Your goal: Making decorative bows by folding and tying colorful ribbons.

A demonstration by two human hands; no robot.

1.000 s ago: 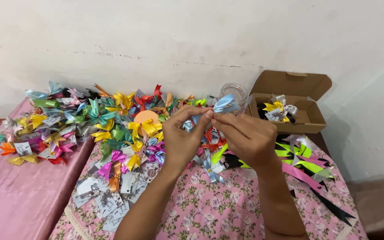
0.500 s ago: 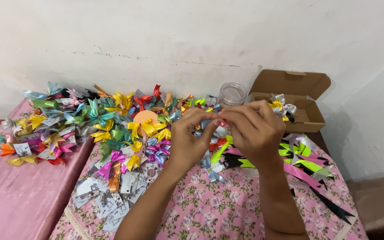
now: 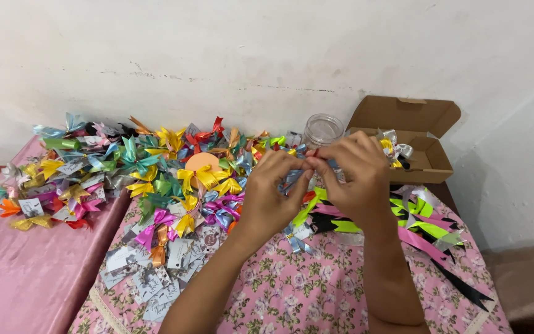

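both hands (image 3: 316, 185) lower, blue ribbon (image 3: 292, 179) now hidden

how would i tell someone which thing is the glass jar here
Start at the open cardboard box against the white wall, at the far right of the floral tablecloth. Just left of it, beyond the right hand, stands the glass jar: the only clear, round container among flat, coloured ribbon bows.

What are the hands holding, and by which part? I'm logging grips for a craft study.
Both the left hand and the right hand pinch a small light-blue ribbon piece between their fingertips, at its upper end; the exact grip is partly hidden.
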